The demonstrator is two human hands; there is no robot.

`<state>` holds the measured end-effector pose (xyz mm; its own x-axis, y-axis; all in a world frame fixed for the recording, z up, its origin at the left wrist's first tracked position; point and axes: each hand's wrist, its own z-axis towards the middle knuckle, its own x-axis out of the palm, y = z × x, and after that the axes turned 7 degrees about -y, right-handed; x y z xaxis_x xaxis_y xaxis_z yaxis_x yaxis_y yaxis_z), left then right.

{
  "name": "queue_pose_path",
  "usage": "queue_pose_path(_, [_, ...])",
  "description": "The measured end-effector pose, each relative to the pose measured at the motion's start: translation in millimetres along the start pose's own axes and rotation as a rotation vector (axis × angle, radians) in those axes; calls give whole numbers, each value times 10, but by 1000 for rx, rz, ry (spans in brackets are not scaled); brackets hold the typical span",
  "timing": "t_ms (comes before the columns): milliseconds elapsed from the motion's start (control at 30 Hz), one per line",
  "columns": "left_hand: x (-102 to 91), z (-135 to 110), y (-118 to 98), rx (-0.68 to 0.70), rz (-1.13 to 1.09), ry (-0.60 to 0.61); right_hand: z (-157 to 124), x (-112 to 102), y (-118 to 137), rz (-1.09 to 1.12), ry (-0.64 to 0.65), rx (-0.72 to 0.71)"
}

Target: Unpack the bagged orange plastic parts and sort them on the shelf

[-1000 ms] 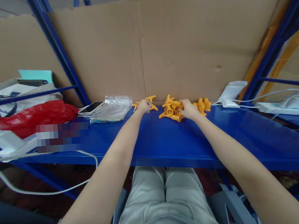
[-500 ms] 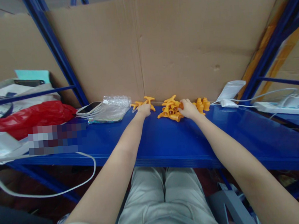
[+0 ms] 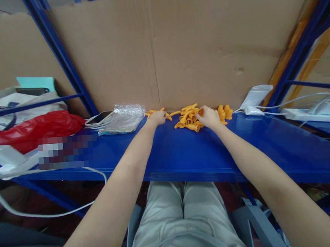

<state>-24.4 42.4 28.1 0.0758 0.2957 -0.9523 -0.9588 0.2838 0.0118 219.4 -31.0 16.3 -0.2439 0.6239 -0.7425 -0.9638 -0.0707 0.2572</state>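
My left hand (image 3: pixel 159 117) is closed around a branched orange plastic piece (image 3: pixel 168 117), only part of which shows past the fingertips. More branched orange pieces (image 3: pixel 150 112) lie just behind that hand. My right hand (image 3: pixel 209 117) grips a hollow, cup-ended orange plastic piece (image 3: pixel 201 112) between thumb and fingers, open end toward me. Below and left of it is a heap of similar hollow orange pieces (image 3: pixel 188 121), some with curved limbs. Several knobbly orange pieces (image 3: pixel 225 112) stand upright to the right of my right hand.
The blue shelf top (image 3: pixel 183 148) backs onto a cardboard sheet (image 3: pixel 190 46). To the left are a clear plastic packet (image 3: pixel 125 120), a phone (image 3: pixel 102 117) and a red plastic bag (image 3: pixel 41 126). A white cable (image 3: pixel 47 214) hangs over the front edge. On the right lies a white power strip (image 3: pixel 314 116).
The branched piece at my left hand has tipped down from its raised position. My right hand has shifted slightly, and the cup-ended piece in it shows more of its opening.
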Motion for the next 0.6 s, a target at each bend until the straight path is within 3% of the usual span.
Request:
queue_pose_path(100, [-45, -5, 4, -35, -71, -69, 14, -3, -4, 22, -71, -27])
queue_pose_path(267, [-180, -82, -138, -142, -384, -339, 44, 55, -21, 77, -223, -104])
queue_pose_path(400, [-131, -254, -290, -154, -649, -466, 60, 116, -37, 139, -345, -174])
queue_pose_path(467, [-54, -376, -351, -91, -667, -506, 54, 118, -32, 158, -376, -205])
queue_pose_path(600, [66, -545, -464, 227, -575, -576, 17, 79, 9, 195, -375, -329])
